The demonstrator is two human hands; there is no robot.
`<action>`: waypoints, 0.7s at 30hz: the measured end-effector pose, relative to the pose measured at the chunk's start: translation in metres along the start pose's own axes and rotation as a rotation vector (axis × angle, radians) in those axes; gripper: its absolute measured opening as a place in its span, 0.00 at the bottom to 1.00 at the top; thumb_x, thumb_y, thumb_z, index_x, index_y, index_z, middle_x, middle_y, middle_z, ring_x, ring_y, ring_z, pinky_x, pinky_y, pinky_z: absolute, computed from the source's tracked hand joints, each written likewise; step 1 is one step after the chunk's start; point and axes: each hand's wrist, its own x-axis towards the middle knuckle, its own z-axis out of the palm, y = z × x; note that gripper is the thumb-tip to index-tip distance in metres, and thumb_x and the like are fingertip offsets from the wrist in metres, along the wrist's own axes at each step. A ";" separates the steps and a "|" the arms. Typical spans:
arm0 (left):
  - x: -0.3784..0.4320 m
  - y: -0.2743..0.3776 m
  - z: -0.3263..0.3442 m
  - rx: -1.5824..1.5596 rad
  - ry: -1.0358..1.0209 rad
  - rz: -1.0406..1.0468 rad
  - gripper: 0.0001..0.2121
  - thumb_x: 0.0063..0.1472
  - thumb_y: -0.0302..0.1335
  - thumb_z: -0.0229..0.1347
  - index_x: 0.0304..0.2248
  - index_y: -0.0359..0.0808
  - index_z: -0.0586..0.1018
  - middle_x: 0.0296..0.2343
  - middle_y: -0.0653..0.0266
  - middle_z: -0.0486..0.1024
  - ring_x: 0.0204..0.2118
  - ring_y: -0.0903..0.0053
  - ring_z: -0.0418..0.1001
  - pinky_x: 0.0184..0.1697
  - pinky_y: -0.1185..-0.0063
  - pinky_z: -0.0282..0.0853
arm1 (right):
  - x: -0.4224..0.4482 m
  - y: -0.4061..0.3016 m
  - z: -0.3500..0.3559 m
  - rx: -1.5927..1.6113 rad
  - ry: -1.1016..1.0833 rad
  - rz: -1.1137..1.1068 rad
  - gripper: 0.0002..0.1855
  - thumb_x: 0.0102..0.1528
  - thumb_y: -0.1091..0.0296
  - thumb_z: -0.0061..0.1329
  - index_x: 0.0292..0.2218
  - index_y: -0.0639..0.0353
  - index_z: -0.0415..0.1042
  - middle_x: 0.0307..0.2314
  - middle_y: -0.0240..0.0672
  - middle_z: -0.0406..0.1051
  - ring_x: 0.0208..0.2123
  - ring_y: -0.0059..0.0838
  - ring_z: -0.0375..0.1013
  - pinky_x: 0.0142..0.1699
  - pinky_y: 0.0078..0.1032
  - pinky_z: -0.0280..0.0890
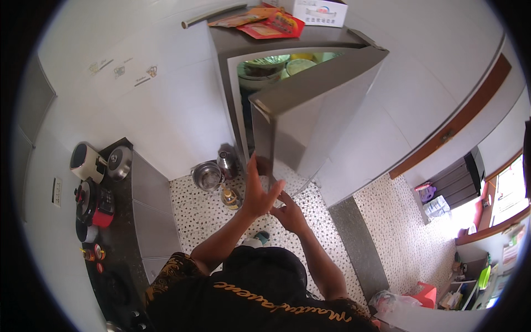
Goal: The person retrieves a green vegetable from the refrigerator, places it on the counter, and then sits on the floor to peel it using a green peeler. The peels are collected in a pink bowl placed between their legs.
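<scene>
A grey refrigerator (226, 95) stands ahead with its door (323, 99) ajar. Inside, a clear-covered bowl (265, 62) and a round lidded container (299, 66) show in the light; the lower shelves are hidden behind the door. My left hand (259, 193) is at the door's free edge, fingers on the inner side and thumb on the outer side. Just right of it and lower, my right hand (293, 216) has bent fingers close to the left wrist and the door; its fingertips are partly hidden, so I cannot tell whether it grips anything.
Red and orange packets (274, 25) and a white carton (319, 12) lie atop the refrigerator. On the floor are a steel pot (207, 176), a metal flask (226, 164) and a bottle (230, 197). The left counter (120, 245) holds a red-and-black cooker (97, 203). A doorway threshold (356, 240) lies right.
</scene>
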 end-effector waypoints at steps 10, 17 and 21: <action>0.069 -0.062 -0.040 0.280 0.114 -0.055 0.45 0.61 0.41 0.53 0.62 0.23 0.36 0.62 0.35 0.35 0.66 0.49 0.35 0.66 0.62 0.37 | 0.143 -0.036 0.040 0.395 -0.034 -0.082 0.37 0.57 0.64 0.50 0.61 0.71 0.50 0.56 0.52 0.60 0.48 0.34 0.70 0.48 0.27 0.68; 0.070 -0.092 -0.041 0.195 0.031 -0.018 0.43 0.63 0.39 0.51 0.63 0.26 0.36 0.63 0.40 0.35 0.67 0.52 0.36 0.67 0.63 0.37 | 0.143 -0.020 0.029 0.525 -0.047 0.048 0.39 0.57 0.63 0.49 0.62 0.69 0.48 0.56 0.52 0.59 0.49 0.35 0.70 0.50 0.30 0.68; 0.012 -0.148 -0.040 0.155 -0.069 -0.142 0.40 0.63 0.36 0.52 0.63 0.31 0.39 0.63 0.44 0.39 0.66 0.55 0.41 0.65 0.62 0.41 | 0.105 -0.011 0.023 0.367 0.116 0.084 0.34 0.61 0.64 0.47 0.61 0.71 0.50 0.52 0.50 0.66 0.43 0.33 0.73 0.46 0.28 0.71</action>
